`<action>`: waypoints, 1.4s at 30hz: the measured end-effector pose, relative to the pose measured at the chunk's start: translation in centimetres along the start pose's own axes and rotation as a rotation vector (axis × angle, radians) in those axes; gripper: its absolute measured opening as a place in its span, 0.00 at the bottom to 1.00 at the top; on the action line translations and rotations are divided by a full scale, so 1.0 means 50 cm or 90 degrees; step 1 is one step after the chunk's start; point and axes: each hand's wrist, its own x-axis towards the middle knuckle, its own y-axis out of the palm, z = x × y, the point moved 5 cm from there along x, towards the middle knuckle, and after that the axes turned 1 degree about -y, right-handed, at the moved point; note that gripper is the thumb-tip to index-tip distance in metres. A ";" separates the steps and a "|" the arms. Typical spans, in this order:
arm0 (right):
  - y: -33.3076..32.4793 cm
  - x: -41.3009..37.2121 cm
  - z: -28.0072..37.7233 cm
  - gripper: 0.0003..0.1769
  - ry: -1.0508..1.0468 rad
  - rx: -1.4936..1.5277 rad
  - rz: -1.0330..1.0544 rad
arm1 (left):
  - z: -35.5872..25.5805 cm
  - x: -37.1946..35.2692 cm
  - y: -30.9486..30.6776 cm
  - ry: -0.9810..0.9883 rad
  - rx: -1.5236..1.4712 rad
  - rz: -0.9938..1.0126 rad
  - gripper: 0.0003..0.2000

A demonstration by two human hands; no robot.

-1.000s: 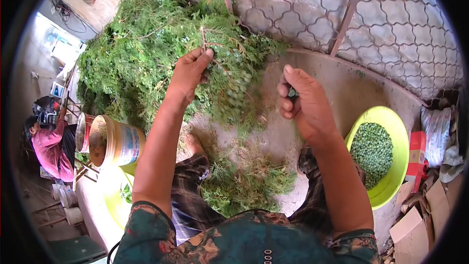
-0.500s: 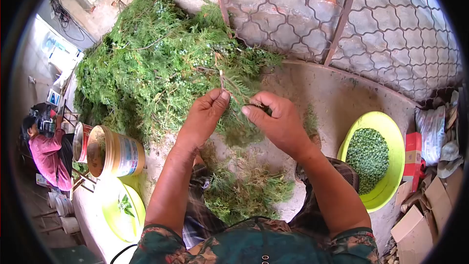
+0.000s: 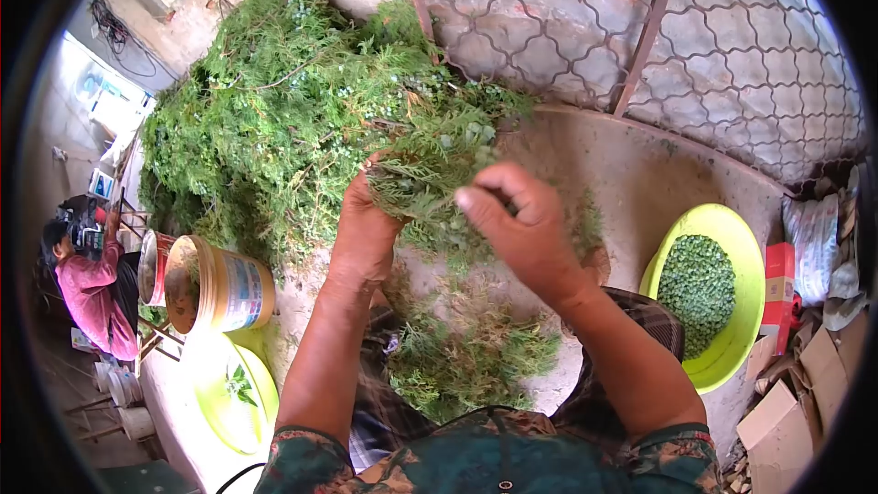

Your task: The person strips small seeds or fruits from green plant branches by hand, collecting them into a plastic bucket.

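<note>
In the head view my left hand is closed around a leafy evergreen sprig, whose scale-like fronds fan out to the right. My right hand is just right of the fronds, thumb toward them and fingers curled. Motion blurs those fingers, so whether anything is between them cannot be made out. Behind both hands rises a big heap of cut evergreen branches, with pale bluish berries among the foliage. Below, between my legs, lies a smaller pile of stripped greenery.
A yellow-green basin at right holds many green berries. Another basin with a few leaves stands at left, near a tan bucket. A person in pink sits far left. Metal lattice lines the back; cardboard lies right.
The thin stem both hands held is no longer seen between them. My left hand now grips a bushier sprig, and my right hand has shifted slightly right, blurred.
</note>
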 end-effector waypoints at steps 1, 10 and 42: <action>-0.017 0.004 0.004 0.09 -0.004 -0.011 -0.061 | 0.004 0.002 -0.011 -0.008 -0.013 0.035 0.15; -0.069 0.008 0.007 0.10 0.006 -0.006 -0.162 | 0.008 -0.008 -0.005 -0.073 -0.125 0.095 0.13; -0.188 0.023 0.004 0.07 0.045 0.067 -0.136 | 0.019 -0.032 -0.006 -0.120 -0.173 0.041 0.12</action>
